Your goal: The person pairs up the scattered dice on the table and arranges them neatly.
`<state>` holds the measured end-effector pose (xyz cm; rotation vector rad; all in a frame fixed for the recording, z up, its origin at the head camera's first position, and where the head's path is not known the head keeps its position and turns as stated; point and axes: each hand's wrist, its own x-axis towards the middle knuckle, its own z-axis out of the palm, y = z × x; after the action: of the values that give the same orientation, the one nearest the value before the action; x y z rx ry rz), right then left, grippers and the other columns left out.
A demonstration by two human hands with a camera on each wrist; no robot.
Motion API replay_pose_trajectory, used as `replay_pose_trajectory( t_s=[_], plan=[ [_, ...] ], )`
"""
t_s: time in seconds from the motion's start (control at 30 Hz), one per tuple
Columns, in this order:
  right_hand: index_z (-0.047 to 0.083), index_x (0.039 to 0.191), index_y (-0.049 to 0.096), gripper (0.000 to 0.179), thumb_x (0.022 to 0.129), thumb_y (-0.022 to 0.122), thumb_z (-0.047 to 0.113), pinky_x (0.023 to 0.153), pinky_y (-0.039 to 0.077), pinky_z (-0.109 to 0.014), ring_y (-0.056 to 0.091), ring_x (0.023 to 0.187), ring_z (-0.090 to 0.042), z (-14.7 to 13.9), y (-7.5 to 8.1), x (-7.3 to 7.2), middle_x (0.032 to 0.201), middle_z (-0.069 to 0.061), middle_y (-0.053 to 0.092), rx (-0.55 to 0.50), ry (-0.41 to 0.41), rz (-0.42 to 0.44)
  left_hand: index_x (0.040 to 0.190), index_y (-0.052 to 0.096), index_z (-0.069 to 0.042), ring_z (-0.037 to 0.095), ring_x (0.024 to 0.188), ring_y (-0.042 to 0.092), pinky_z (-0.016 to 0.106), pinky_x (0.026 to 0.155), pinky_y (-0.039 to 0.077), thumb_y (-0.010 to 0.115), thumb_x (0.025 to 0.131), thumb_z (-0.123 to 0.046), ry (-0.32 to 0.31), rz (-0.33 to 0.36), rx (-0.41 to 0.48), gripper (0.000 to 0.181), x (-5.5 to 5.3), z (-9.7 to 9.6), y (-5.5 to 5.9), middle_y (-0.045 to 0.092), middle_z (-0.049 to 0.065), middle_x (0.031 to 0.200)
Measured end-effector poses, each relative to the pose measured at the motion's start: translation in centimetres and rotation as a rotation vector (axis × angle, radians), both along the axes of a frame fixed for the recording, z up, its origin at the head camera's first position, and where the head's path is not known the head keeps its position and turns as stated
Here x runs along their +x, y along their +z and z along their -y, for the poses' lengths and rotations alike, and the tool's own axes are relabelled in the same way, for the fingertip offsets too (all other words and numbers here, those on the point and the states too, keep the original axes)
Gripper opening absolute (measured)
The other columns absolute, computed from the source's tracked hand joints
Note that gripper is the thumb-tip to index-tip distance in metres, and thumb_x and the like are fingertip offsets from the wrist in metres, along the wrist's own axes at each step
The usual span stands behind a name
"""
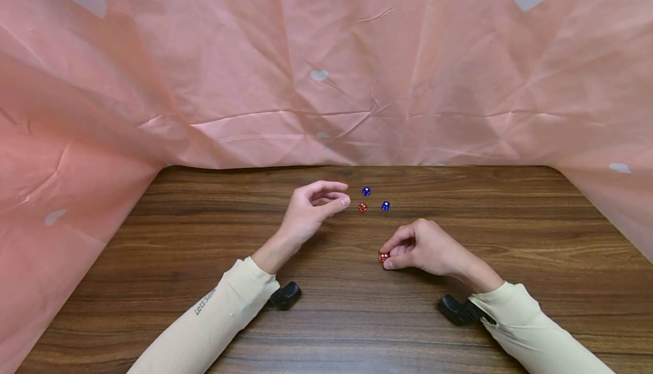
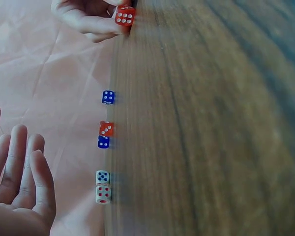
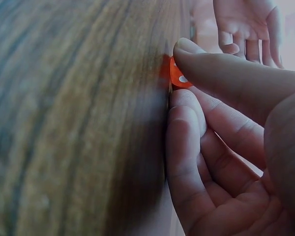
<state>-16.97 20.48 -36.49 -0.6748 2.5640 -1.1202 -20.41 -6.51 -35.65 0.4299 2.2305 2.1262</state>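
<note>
My right hand (image 1: 425, 249) pinches a translucent red die (image 1: 384, 257) with white pips between thumb and fingers, right at the wooden tabletop. In the right wrist view the thumb covers part of that red die (image 3: 179, 73). My left hand (image 1: 311, 207) hovers with loosely bent fingers and holds nothing. Just right of its fingertips lies a second red die (image 1: 363, 207). Behind that sits a blue die (image 1: 366, 191), and another blue die (image 1: 386, 205) is to its right. Two white dice (image 2: 103, 193) show in the left wrist view, hidden behind my left hand in the head view.
The dark wood table (image 1: 326, 328) carries the dice. A pink curtain (image 1: 245, 68) with pale hearts hangs along its back and both sides. Black devices are strapped at the left wrist (image 1: 287, 296) and the right wrist (image 1: 456, 309), below cream sleeves.
</note>
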Motion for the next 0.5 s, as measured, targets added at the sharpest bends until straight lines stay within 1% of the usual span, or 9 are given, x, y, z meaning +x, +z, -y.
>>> replay_pose_trajectory(
  t_s=[0.1,0.2,0.3,0.4,0.5],
  plan=[
    [0.017,0.096,0.085,0.017,0.083,0.091,0.026,0.068,0.055,-0.021,0.068,0.074,-0.003,-0.12,0.04,0.05,0.08,0.005,0.077,0.009,-0.006,-0.005,0.124,0.076,-0.006,0.007,0.089,0.073,0.024,0.078,0.056,0.08,0.093,-0.013,0.002,0.007,-0.006,0.032,-0.02,-0.23,-0.12,0.081,0.011,0.109],
    [0.018,0.095,0.085,0.016,0.083,0.092,0.026,0.068,0.055,-0.021,0.067,0.074,-0.003,-0.22,0.08,0.11,0.08,0.006,0.077,0.02,-0.014,-0.013,0.124,0.076,-0.006,0.006,0.089,0.073,0.031,0.08,0.058,0.081,0.093,-0.014,0.0,0.011,-0.017,0.032,-0.05,-0.42,-0.21,0.081,0.011,0.11],
    [0.019,0.094,0.085,0.016,0.082,0.092,0.027,0.068,0.055,-0.021,0.067,0.074,-0.003,-0.14,0.04,0.13,0.079,0.007,0.076,0.024,-0.014,-0.022,0.121,0.078,-0.008,0.006,0.089,0.073,0.037,0.081,0.06,0.082,0.092,-0.014,0.016,0.022,-0.029,0.03,-0.01,-0.42,-0.22,0.081,0.009,0.109],
    [0.019,0.093,0.085,0.015,0.082,0.092,0.027,0.068,0.055,-0.021,0.068,0.073,-0.003,0.02,-0.06,0.13,0.079,0.008,0.076,0.029,-0.013,-0.029,0.119,0.079,-0.008,0.005,0.088,0.073,0.038,0.081,0.06,0.082,0.091,-0.013,0.033,0.039,-0.042,0.029,0.08,-0.36,-0.16,0.081,0.009,0.107],
    [0.02,0.092,0.085,0.014,0.082,0.092,0.027,0.068,0.055,-0.021,0.068,0.073,-0.004,0.08,-0.07,0.15,0.078,0.008,0.076,0.033,-0.016,-0.037,0.119,0.079,-0.007,0.005,0.086,0.073,0.035,0.08,0.06,0.082,0.09,-0.013,0.039,0.048,-0.052,0.029,0.07,-0.37,-0.09,0.082,0.009,0.107]
  ],
)
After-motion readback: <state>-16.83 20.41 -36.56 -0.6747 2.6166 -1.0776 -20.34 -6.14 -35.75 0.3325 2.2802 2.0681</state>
